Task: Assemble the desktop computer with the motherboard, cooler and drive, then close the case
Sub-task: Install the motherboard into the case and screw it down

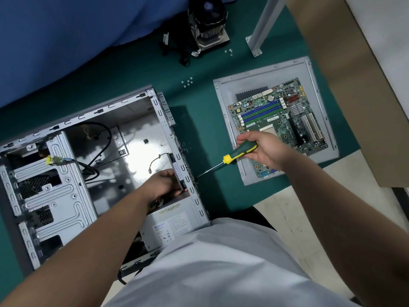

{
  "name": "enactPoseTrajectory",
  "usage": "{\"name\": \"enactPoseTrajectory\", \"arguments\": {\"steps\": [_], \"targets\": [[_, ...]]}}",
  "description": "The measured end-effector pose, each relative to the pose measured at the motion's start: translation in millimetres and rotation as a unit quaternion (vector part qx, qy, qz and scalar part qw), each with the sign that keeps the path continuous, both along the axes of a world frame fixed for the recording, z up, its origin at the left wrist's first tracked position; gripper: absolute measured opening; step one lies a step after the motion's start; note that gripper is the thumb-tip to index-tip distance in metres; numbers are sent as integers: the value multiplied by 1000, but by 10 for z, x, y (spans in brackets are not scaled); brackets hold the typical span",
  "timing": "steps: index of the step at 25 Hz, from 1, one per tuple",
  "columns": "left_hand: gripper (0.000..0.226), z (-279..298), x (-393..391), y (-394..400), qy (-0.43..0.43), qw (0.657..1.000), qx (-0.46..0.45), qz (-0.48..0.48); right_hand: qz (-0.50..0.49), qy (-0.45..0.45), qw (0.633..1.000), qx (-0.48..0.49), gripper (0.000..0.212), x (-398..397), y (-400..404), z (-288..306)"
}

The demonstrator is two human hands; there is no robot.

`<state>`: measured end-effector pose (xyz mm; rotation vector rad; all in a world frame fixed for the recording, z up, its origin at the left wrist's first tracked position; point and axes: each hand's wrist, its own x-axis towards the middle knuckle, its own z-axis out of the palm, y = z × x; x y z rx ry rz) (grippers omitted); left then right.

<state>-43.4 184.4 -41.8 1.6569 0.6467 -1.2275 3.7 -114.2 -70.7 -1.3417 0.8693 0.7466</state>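
Green matting covers the surface (199, 120), on which an open grey case (73, 178) is laid on its side. Inside are seen loose black cables (97, 149), drive bays at the left and a power supply (170, 222) in the near corner. The left hand (167, 185) is clenched on a part at the case's rear wall; the right hand (263, 149) grips a green-yellow screwdriver (230, 158), tip set against that wall from outside. The motherboard (278, 125) rests on the removed side panel (239, 89) beside the case. The cooler (209, 25) stands at the far edge, with loose screws (187, 82) between.

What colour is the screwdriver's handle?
Dark green with yellow accents, seen in the head view on the screwdriver gripped by the right hand.
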Motion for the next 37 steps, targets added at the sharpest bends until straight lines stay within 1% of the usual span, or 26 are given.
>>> {"name": "enactPoseTrajectory", "arguments": {"steps": [1, 2, 3, 4, 5, 6, 7, 9, 11, 12, 13, 15, 16, 18, 19, 20, 22, 25, 28, 30, 31, 33, 34, 35, 36, 37], "targets": [[32, 1, 4, -1, 5, 1000, -1, 10, -25, -16, 998, 48, 22, 12, -58, 24], [32, 5, 7, 0, 7, 1000, -1, 12, -26, -26, 998, 57, 21, -1, -73, 37], [32, 12, 9, -1, 7, 1000, 2, 8, 3, -27, 1000, 15, 22, -24, -40, 36], [33, 14, 9, 0, 5, 1000, 5, 2, 60, -14, 996, -66, 28, -37, 32, 17], [33, 14, 6, 3, 1, 1000, 8, -2, 122, -5, 981, -151, 35, -39, 113, 21], [34, 8, 5, 6, 0, 1000, 8, -3, 163, 1, 968, -192, 37, -27, 170, 37], [34, 0, 6, 15, 1, 1000, 7, 0, 155, 8, 971, -184, 33, 18, 196, 23], [32, -24, 6, 37, 10, 1000, -1, 8, 93, 7, 992, -80, 23, 127, 132, 58], [30, -42, 3, 51, 15, 1000, -9, 13, 61, -5, 998, 16, 23, 173, 4, 110], [30, -46, 5, 55, 14, 1000, -10, 14, 74, -7, 997, 16, 19, 153, -18, 120], [30, -49, 6, 55, 13, 1000, -9, 12, 119, -1, 992, -33, 18, 129, -12, 110], [32, -48, 1, 50, 6, 1000, -3, 2, 248, 9, 950, -188, 33, 89, 56, 84], [32, -40, -1, 45, 2, 1000, -1, -4, 271, 19, 940, -208, 36, 84, 75, 71], [31, -28, 3, 40, -4, 1000, -3, -10, 215, 49, 968, -120, 25, 119, 72, 65], [31, -23, 5, 41, -3, 1000, -8, -5, 192, 41, 978, -68, 20, 129, 30, 76], [31, -10, 7, 38, -2, 1000, -13, 3, 194, 18, 980, -34, 20, 144, -27, 83], [30, 17, 2, 24, 1, 1000, -16, 13, 239, -39, 970, -10, 24, 169, -131, 108], [32, 67, 5, 2, -3, 1000, -13, 16, 337, -102, 934, -57, 18, 186, -183, 163], [35, 105, 13, -19, -2, 1000, -7, 24, 484, -129, 850, -166, 23, 189, -238, 183], [35, 102, 15, -24, -6, 1000, -5, 21, 553, -128, 807, -163, 23, 192, -273, 181], [35, 96, 17, -22, -9, 1000, -4, 18, 597, -137, 772, -169, 26, 185, -288, 165], [35, 82, 23, -20, -10, 1000, 3, 15, 687, -212, 662, -211, 34, 168, -324, 93], [35, 71, 27, -22, -8, 1000, 5, 18, 712, -251, 618, -218, 38, 158, -336, 58], [35, 62, 31, -22, -9, 1000, 8, 17, 716, -273, 604, -217, 40, 146, -330, 48], [36, 60, 36, -26, -10, 1000, 9, 15, 696, -269, 632, -209, 40, 140, -335, 57], [37, 54, 35, -29, -11, 1000, 12, 7, 656, -241, 688, -193, 38, 137, -333, 71]]}}
